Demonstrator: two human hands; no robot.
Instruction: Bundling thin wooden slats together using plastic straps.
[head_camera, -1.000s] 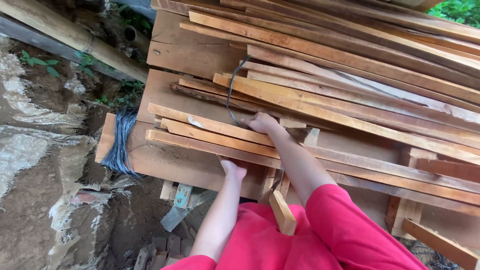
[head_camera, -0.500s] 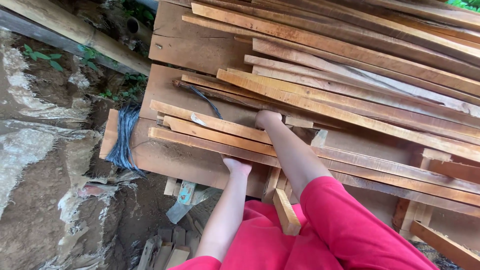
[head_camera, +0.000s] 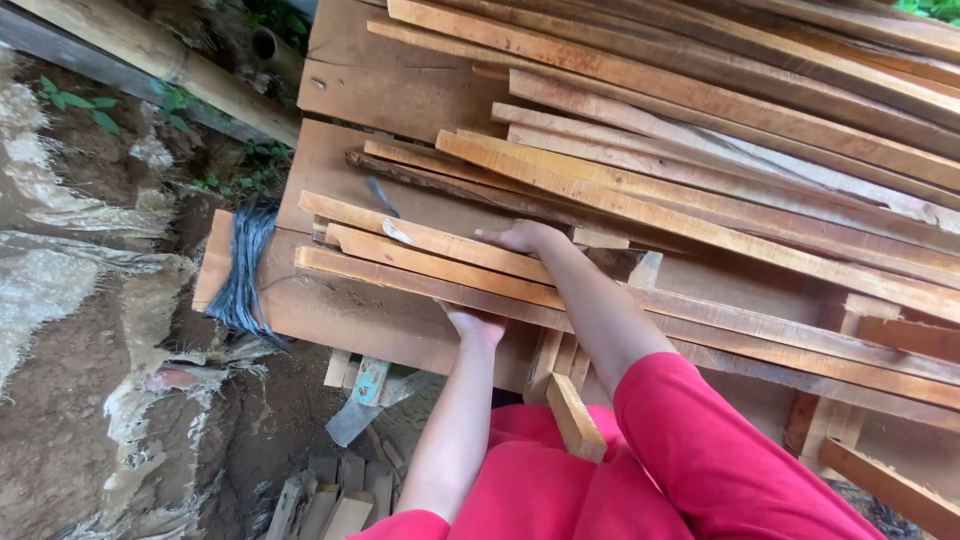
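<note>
A: Big picture first: a pile of planks, long rough-sawn timber, orange-brown, fanning away beyond both hands across a wide flat board.

B: And the ground out past the left hand?

A: Bare earth with frayed pale sacking, coarse and torn. A fat bamboo pole lies far up that side.

B: Now the slats.

A: Three thin slats, square-edged, stacked like steps under the right hand. That hand lies on top of them, fingers curled over the upper one, pressing down rather than clamped round it.

B: The left?

A: The left hand is just below, fingers tucked up under the lowest slat's edge; I cannot tell how tightly it grips.

B: Smaller bits?

A: A bundle of dark wire, stringy, hangs off the board's end beyond the left hand. A short wood block sits close to the red sleeve.
</note>
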